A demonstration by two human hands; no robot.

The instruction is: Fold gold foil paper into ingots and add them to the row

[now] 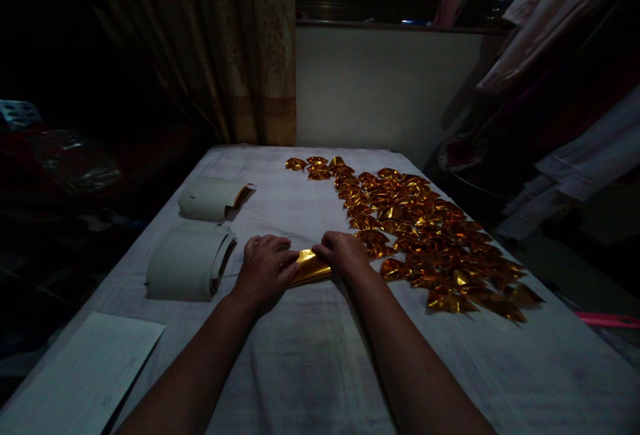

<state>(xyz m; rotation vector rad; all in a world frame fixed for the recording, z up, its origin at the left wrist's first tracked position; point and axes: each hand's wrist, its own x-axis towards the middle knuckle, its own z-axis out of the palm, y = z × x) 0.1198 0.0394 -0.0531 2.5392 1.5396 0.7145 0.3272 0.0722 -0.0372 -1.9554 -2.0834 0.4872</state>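
A strip of shiny gold foil paper, folded or rolled into a narrow band, lies across the middle of the cloth between my hands. My left hand grips its left end, with fingers and thumb bent over it. At the right end, my right hand pinches the foil near its upper edge. The undersides of both hands are hidden. Just beyond my right hand spreads a heap of folded gold foil pieces, pointed at their ends.
Two curved stacks of pale paper, a far one and a nearer one, rest at the left. A flat pale sheet lies at the near left. Behind the cloth-covered table hang a curtain and, at right, clothes.
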